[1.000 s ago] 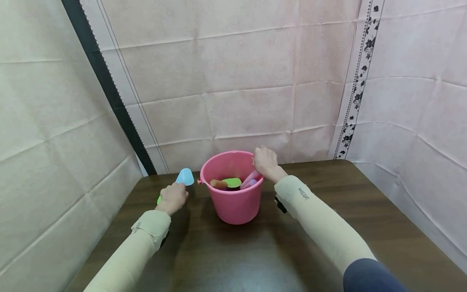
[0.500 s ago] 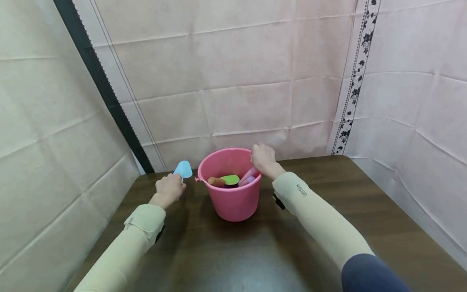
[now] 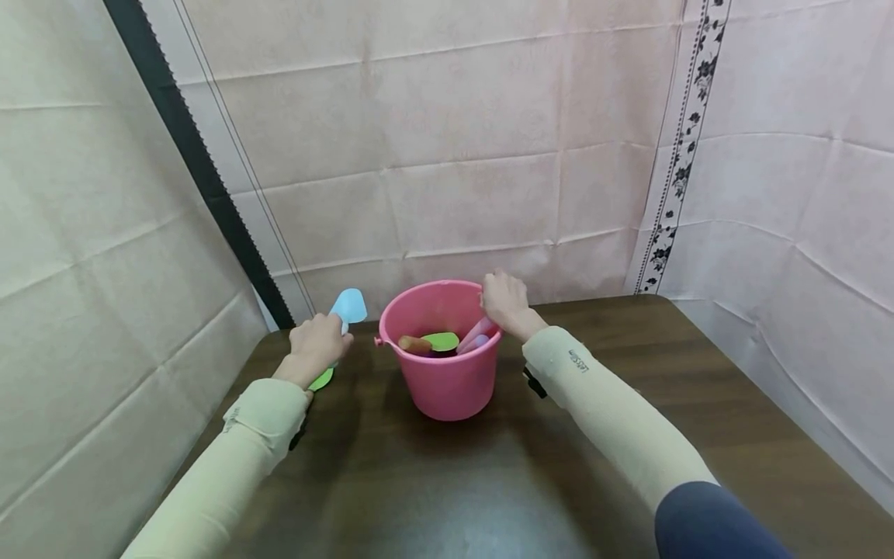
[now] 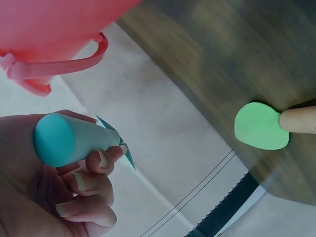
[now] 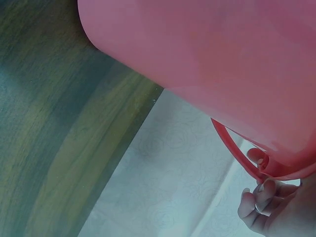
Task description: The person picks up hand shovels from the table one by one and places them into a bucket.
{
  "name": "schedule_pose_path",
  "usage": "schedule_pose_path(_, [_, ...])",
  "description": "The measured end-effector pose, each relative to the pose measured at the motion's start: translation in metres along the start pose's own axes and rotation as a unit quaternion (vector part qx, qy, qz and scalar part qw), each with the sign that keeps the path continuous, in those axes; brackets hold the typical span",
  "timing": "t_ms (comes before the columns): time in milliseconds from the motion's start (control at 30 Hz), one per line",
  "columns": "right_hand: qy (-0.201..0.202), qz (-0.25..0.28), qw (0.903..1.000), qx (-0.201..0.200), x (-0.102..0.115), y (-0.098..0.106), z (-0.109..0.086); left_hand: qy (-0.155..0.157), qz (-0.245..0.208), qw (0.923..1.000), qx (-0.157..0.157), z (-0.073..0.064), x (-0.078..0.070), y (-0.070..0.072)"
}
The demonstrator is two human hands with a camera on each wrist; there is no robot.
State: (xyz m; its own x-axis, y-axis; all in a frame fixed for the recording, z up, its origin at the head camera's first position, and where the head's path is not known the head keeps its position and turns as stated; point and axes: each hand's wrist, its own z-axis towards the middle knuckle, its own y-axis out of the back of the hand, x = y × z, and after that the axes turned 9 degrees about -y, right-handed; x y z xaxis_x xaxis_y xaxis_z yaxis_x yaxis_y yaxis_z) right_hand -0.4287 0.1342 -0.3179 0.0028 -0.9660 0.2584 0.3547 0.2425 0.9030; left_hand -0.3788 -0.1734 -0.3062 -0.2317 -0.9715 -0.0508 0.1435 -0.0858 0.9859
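My left hand (image 3: 314, 348) grips a small blue toy shovel (image 3: 350, 306) by its thick handle, left of the pink bucket (image 3: 448, 392). In the left wrist view the shovel's rounded handle end (image 4: 54, 140) faces the camera and its thin blade points away. My right hand (image 3: 507, 303) holds the bucket's rim at the right, and the right wrist view has its fingers (image 5: 264, 195) around the spot where the bail handle (image 5: 233, 148) joins. A green-bladed toy shovel (image 4: 260, 126) with a tan handle lies on the table below my left hand.
Inside the bucket lie a green blade (image 3: 441, 341), a tan handle (image 3: 415, 345), a pink handle (image 3: 475, 334) and a lilac handle end (image 3: 480, 341). The dark wooden table (image 3: 419, 489) ends at a cloth-covered wall (image 3: 475, 155) behind, with cloth on both sides.
My left hand has moved left and up with the blue shovel, away from the bucket. More of the green shovel shows below it. My right hand stays at the bucket's rim.
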Motion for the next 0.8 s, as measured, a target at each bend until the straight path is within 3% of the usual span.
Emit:
schedule_pose_path(367, [-0.002, -0.006, 1.0000, 0.005, 0.000, 0.001, -0.001, -0.031, 0.002, 0.9993, -0.021, 0.000, -0.006, 0.022])
schedule_pose_path(533, [-0.002, -0.003, 1.0000, 0.006, 0.000, 0.001, -0.001, -0.043, 0.010, 0.9985, -0.033, 0.000, -0.014, 0.033])
schedule_pose_path(800, [-0.003, -0.003, 1.0000, 0.004, 0.000, 0.001, -0.001, -0.058, 0.007, 0.9979, -0.027, -0.002, -0.030, 0.046])
